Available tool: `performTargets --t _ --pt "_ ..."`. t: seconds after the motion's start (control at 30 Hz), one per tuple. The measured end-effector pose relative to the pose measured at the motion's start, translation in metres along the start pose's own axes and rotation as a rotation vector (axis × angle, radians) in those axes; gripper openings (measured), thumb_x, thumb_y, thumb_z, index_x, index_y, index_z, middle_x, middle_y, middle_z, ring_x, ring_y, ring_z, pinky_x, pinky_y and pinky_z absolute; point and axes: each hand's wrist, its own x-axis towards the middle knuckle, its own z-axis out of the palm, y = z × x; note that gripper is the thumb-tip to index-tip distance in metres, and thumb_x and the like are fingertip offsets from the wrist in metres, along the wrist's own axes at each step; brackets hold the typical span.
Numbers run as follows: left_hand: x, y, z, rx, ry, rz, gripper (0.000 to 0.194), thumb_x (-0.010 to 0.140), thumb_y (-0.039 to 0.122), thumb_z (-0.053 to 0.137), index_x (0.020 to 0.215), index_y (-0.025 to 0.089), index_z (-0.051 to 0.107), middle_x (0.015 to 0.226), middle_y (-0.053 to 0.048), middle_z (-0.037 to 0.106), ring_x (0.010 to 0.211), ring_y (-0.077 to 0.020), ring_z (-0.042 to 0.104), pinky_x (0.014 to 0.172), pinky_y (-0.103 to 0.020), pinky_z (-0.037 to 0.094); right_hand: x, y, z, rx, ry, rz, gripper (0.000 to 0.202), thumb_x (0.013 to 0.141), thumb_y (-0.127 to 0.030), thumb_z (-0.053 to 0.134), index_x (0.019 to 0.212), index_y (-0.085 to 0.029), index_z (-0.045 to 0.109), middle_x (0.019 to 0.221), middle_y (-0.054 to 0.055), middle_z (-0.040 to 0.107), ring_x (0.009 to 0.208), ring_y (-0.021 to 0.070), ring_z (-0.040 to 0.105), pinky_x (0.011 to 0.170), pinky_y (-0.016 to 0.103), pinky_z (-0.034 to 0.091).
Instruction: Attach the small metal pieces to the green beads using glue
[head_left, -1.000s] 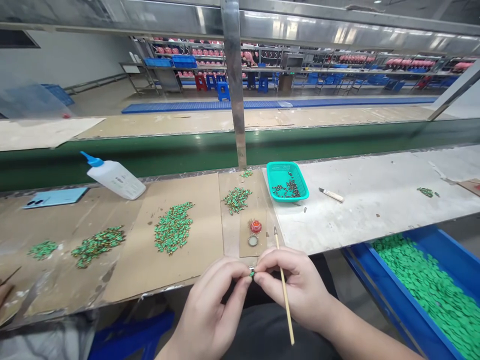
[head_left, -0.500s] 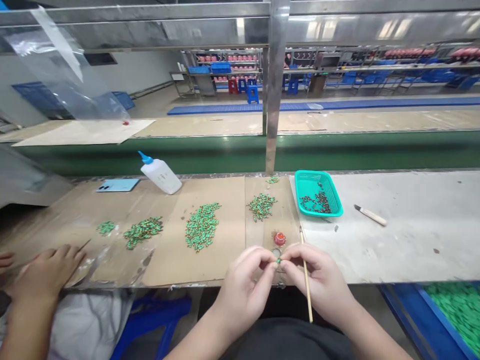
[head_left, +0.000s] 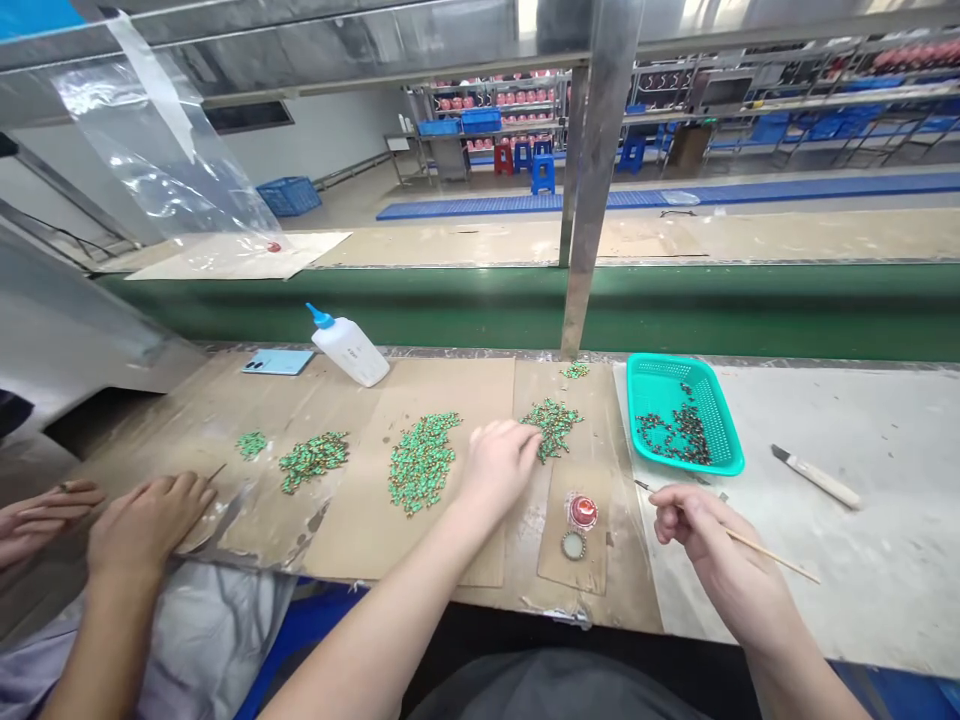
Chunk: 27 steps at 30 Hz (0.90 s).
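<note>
My left hand [head_left: 501, 462] reaches over the board, its fingertips pinched together at the left edge of a pile of small green-and-brown pieces [head_left: 556, 428]. Whether a piece is between them is hidden. In my right hand [head_left: 716, 545] is a thin paintbrush [head_left: 780, 567] with a pale wooden handle, its dark tip pointing left, above the white sheet. Between the hands, on a small piece of cardboard [head_left: 551, 555], sit a bottle cap with red paint [head_left: 583, 511] and a second cap [head_left: 574, 545] with a pale inside.
A green basket [head_left: 735, 440] holds dark pieces. Right of it lies a knife [head_left: 817, 478]. More piles of green pieces [head_left: 424, 460] lie leftward. A glue bottle [head_left: 351, 350] and a phone [head_left: 277, 362] are behind. Another person's hands [head_left: 150, 525] rest at the left.
My hands have parted from their pinch above the caps. The left went up to the green pile; the right moved rightward with the paintbrush. The view has shifted.
</note>
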Motion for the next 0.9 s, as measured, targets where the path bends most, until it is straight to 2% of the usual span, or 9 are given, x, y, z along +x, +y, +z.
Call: performTargets --t 0.07,0.17,0.23,0.3,0.43,0.63,0.7,0.8,0.9 --pt "-0.008 -0.028 -0.023 0.047 0.009 -0.070 0.031 0.115 0.041 0.080 0.139 0.022 0.080 0.144 -0.012 0.081 0.121 -0.0288 0.082 0.106 -0.052 0.072 -0.004 0.001 -0.006 -0.028 0.018 0.060 0.054 0.099 -0.079 0.087 0.105 -0.025 0.091 0.080 0.008 0.077 0.077 0.0263 0.075 0.070 0.035 0.067" --pt "-0.020 -0.071 -0.061 0.116 -0.019 -0.161 0.032 0.114 0.041 0.081 0.138 0.019 0.079 0.137 -0.011 0.082 0.114 -0.0280 0.083 0.100 -0.050 0.073 -0.009 0.002 -0.012 -0.076 0.039 0.057 0.056 0.096 -0.080 0.089 0.106 -0.025 0.095 0.077 0.009 0.079 0.074 0.0278 0.078 0.069 0.037 0.070" --pt "-0.027 -0.090 -0.079 0.137 -0.092 -0.149 0.029 0.114 0.039 0.082 0.134 0.018 0.080 0.130 -0.010 0.084 0.108 -0.0262 0.083 0.096 -0.048 0.073 -0.010 0.003 -0.015 -0.115 0.053 0.020 0.058 0.096 -0.081 0.087 0.099 -0.024 0.096 0.076 0.011 0.079 0.073 0.0280 0.078 0.069 0.038 0.072" --pt "-0.033 -0.096 -0.087 0.157 -0.159 -0.099 0.026 0.114 0.038 0.082 0.130 0.018 0.081 0.129 -0.009 0.084 0.112 -0.0270 0.083 0.100 -0.049 0.073 -0.010 0.005 -0.016 -0.138 0.062 0.006 0.061 0.095 -0.083 0.087 0.092 -0.023 0.096 0.077 0.012 0.079 0.073 0.0276 0.078 0.069 0.037 0.072" --pt "-0.037 -0.090 -0.084 0.236 -0.225 -0.024 0.023 0.113 0.038 0.082 0.128 0.020 0.083 0.135 -0.010 0.084 0.124 -0.0300 0.081 0.111 -0.056 0.069 -0.009 0.010 -0.014 -0.115 0.073 0.037 0.063 0.093 -0.085 0.088 0.088 -0.023 0.095 0.082 0.013 0.081 0.075 0.0271 0.079 0.069 0.037 0.072" --pt "-0.026 -0.090 -0.069 0.316 -0.213 -0.036 0.028 0.114 0.040 0.081 0.135 0.021 0.081 0.143 -0.012 0.082 0.124 -0.0300 0.081 0.110 -0.055 0.070 -0.007 0.007 -0.004 -0.012 0.045 0.033 0.057 0.094 -0.078 0.092 0.089 -0.022 0.095 0.085 0.013 0.082 0.072 0.0249 0.076 0.066 0.036 0.070" --pt "-0.023 -0.092 -0.069 0.307 -0.202 -0.040 0.028 0.114 0.041 0.081 0.133 0.021 0.081 0.140 -0.011 0.083 0.123 -0.0297 0.081 0.110 -0.055 0.069 -0.006 0.004 -0.001 0.032 0.025 0.024 0.054 0.096 -0.074 0.093 0.088 -0.021 0.094 0.087 0.013 0.084 0.073 0.0239 0.076 0.067 0.035 0.069" --pt "-0.020 -0.094 -0.074 0.268 -0.182 -0.041 0.026 0.113 0.044 0.079 0.122 0.019 0.082 0.128 -0.010 0.085 0.123 -0.0308 0.081 0.114 -0.056 0.065 -0.003 0.001 0.002 0.048 0.019 0.040 0.057 0.096 -0.078 0.092 0.089 -0.021 0.093 0.092 0.012 0.085 0.074 0.0231 0.077 0.071 0.037 0.070" --pt "-0.012 -0.099 -0.081 0.241 -0.165 -0.044 0.024 0.105 0.037 0.066 0.108 0.022 0.083 0.118 -0.014 0.089 0.122 -0.0399 0.079 0.115 -0.058 0.061 0.001 0.004 0.005 0.060 0.011 0.071 0.059 0.095 -0.080 0.090 0.093 -0.022 0.093 0.089 0.010 0.085 0.075 0.0228 0.078 0.076 0.039 0.072"
